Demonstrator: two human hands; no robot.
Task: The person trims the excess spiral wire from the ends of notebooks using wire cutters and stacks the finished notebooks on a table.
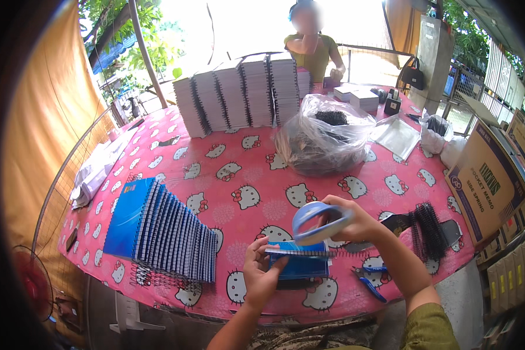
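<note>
My left hand (259, 273) grips a small blue-covered notebook (300, 247) by its left end, thumb in front and fingers behind. A dark spiral coil (351, 254) runs along the notebook's edge and sticks out past its right end. In my right hand (356, 221) is a blue-and-white ring-shaped object (322, 224), held tilted just above the notebook. Its exact kind I cannot make out. Another blue notebook (303, 267) lies underneath on the table. Blue-handled pliers (370, 284) rest to the right, partly behind my right forearm.
Blue spiral notebooks (172, 233) are stacked at left. Taller coil-bound stacks (233, 96) stand at the back beside a plastic bag (326, 140) of black coils. Loose black coils (429, 230) lie at right, near cardboard boxes (487, 181). Another person (318, 52) is across the pink table (216, 175).
</note>
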